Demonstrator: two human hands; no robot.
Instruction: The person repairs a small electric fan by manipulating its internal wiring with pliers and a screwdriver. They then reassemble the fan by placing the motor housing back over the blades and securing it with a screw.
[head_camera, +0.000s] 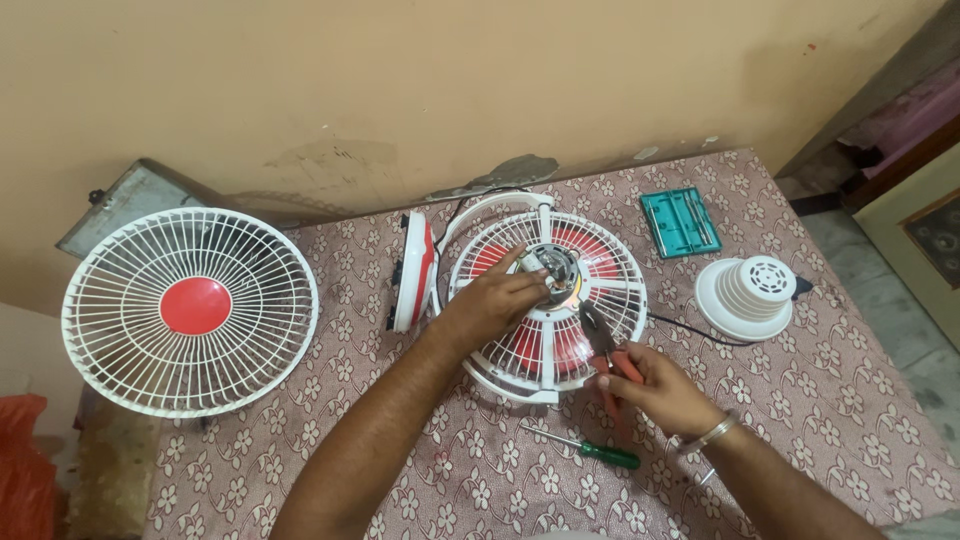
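— Pliers with red handles (608, 352) are sitting in the right hand (655, 385), are they not?

— Yes. The right hand's fingers are wrapping closed around the handles, and the dark nose of the tool is pointing up toward the rear fan guard.

— And the other hand?

— The left hand (490, 300) is lying on the white wire rear fan guard with red blades behind it (545, 295), which is resting flat in the middle of the table covered in a pink floral cloth (820, 420). Its fingertips are pinching together on the small metal motor hub (552, 270) at the guard's centre.

— What is lying around it?

— A green-handled screwdriver (590, 448) is lying on the cloth just below the guard, near the right wrist. A white-and-red round base piece (413, 270) is standing on edge just left of the guard. A white ribbed plastic motor cover (748, 293) is sitting to the right, and a teal plastic tool case (680, 221) is lying open beyond it, near the wall.

— And that big grille?

— The white wire front grille with a red centre disc (190, 310) is leaning off the table's left edge, well apart from both hands.
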